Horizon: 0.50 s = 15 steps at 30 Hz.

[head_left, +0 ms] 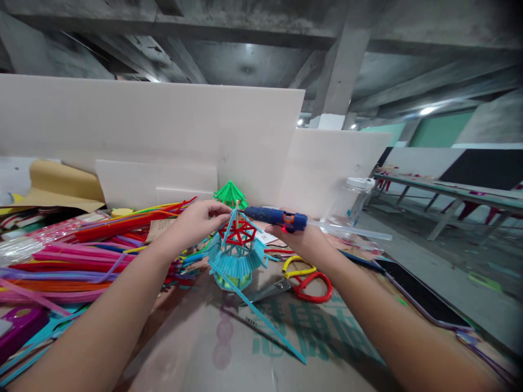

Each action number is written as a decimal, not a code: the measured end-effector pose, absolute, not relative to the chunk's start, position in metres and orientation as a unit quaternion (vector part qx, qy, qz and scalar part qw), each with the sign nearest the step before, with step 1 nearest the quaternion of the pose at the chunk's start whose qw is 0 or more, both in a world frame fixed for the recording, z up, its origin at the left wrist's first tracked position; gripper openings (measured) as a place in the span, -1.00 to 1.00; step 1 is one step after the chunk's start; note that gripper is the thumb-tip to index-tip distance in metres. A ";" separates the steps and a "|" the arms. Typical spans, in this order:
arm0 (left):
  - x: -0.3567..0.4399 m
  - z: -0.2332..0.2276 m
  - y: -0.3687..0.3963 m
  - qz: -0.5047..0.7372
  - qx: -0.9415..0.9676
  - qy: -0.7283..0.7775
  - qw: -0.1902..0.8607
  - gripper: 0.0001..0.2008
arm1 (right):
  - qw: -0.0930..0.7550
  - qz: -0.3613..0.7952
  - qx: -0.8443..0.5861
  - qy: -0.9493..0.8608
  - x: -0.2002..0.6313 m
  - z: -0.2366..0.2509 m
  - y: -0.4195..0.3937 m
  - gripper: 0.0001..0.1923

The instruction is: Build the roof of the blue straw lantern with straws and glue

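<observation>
Glossy plastic straws [81, 256], straw pavilion model [236, 253] on matt cardboard [229, 348], blue plastic glue gun [278, 218], metal-bladed scissors [294, 286]

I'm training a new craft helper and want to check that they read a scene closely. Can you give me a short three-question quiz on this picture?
1. True or false: the right hand holds a blue glue gun with its nozzle toward the top of the straw pavilion.
2. What is the left hand doing? A) resting flat on the cardboard B) pinching a straw at the pavilion's top C) gripping the scissors
3. What lies just right of the pavilion, below the right hand?

Key
1. True.
2. B.
3. The scissors, with one yellow and one red handle loop, lying on the cardboard.
</observation>
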State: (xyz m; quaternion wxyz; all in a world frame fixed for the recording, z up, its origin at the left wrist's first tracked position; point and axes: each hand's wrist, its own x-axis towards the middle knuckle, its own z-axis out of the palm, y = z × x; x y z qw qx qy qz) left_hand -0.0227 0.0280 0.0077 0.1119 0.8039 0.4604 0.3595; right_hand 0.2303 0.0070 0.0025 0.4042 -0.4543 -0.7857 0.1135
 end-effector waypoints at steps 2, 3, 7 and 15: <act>-0.023 0.008 0.028 0.358 0.805 0.460 0.113 -0.68 | 0.403 0.109 -0.456 -0.786 0.230 0.002 0.007 -0.67; -0.022 0.008 0.028 0.358 0.804 0.461 0.113 -0.68 | 0.403 0.106 -0.457 -0.786 0.230 0.001 0.008 -0.67; -0.022 0.008 0.028 0.359 0.803 0.462 0.113 -0.68 | 0.397 0.105 -0.458 -0.788 0.231 0.001 0.008 -0.66; -0.023 0.007 0.028 0.364 0.800 0.459 0.130 -0.68 | 0.396 0.106 -0.467 -0.784 0.231 0.001 0.007 -0.69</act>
